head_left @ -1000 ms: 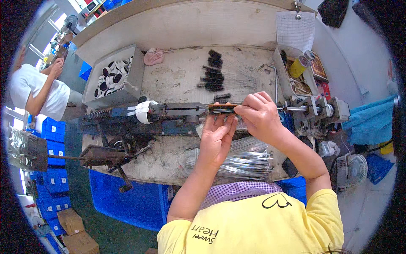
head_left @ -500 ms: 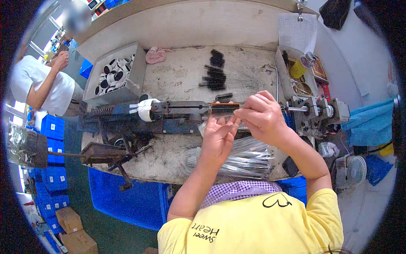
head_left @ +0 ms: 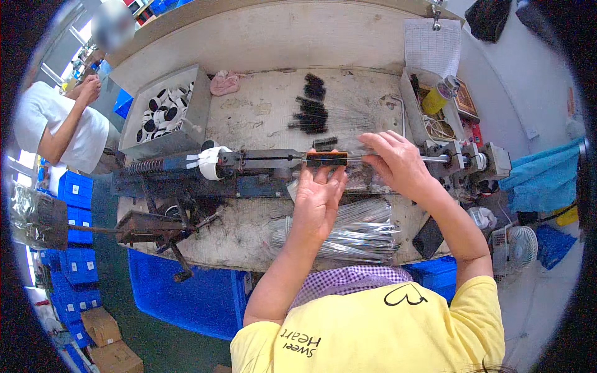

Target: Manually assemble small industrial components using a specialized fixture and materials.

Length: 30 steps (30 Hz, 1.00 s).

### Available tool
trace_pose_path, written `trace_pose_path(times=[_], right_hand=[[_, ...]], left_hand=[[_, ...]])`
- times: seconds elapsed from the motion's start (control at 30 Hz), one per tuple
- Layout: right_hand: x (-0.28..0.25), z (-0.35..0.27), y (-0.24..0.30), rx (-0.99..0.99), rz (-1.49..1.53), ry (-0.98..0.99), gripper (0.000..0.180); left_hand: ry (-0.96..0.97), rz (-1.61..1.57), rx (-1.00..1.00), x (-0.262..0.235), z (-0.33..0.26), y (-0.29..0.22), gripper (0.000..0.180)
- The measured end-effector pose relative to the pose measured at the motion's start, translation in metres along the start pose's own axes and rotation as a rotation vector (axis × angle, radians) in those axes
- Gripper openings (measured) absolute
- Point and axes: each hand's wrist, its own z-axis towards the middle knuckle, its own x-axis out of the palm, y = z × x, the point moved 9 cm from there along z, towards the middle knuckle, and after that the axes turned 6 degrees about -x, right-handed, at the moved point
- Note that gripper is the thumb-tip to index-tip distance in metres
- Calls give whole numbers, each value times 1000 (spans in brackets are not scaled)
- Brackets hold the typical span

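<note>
Head view: left hand (head_left: 318,198) flat, fingers open, touching black brush (head_left: 326,159) on machine rail (head_left: 261,163). Right hand (head_left: 398,163) curled over wire rod (head_left: 435,159); grip unclear.

Single head-worn fisheye view, aimed steeply down and forward over the bench (head_left: 261,118), bench seen close, edges bent toward the rim, forearms entering from below.

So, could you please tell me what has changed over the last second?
The left hand has opened, its fingers now flat against the black brush piece on the machine bar. The right hand stays on the rod. The wire bundle is unmoved.
</note>
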Motion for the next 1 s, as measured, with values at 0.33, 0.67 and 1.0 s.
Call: trace_pose_path(times=[0.33,0.67,1.0], right_hand=[[11,-7,19,-247,-160,52,26],[-4,-25,35,-237,-263,-68,27],[19,35,161,-592,221,64,39]], left_hand=[[-22,48,44,-3,-7,-9,57],[12,22,-56,2,-9,1,55],[657,-539,-105,-33,11,71,40]])
